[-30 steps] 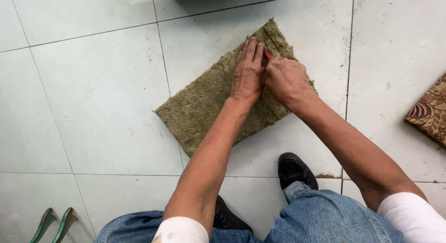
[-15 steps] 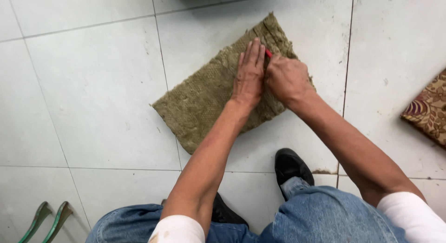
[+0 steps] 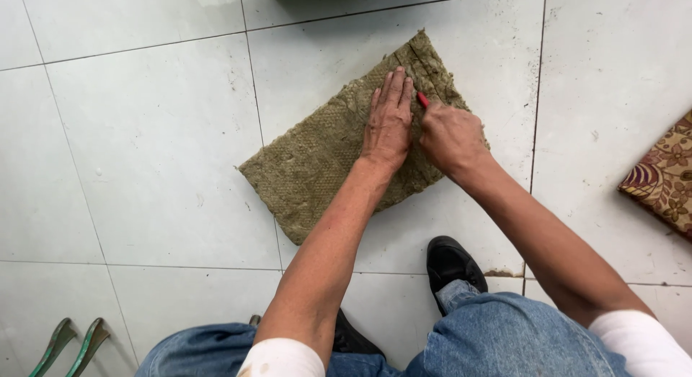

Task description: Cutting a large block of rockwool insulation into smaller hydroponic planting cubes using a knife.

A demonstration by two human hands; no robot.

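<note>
A: Item 1, pls. Where's the main piece?

B: Fibrous mat, olive-brown, roughly rectangular, coarse felt-like surface. Lies flat on the white tiled floor, set at an angle, straddling a grout line, right in front of your knees.

A: Item 2, L hand?

B: Your left hand: fingers straight and together, palm down, pressed flat on the mat's upper right part. Grips nothing, just bears on the mat.

A: Item 3, R hand?

B: Your right hand: curled into a fist round a small red tool. Only the red tip shows past the knuckles, so can't tell what kind of tool. Tip sits on the mat, just beside your left fingertips. Hands nearly touching.

A: Misc. items?

B: Black shoe on the tile below the mat, w/ blue jeans at frame bottom. Patterned cushion, red-brown floral, at right edge, well apart from the mat. Two green handles at bottom left corner, rest out of frame.
</note>
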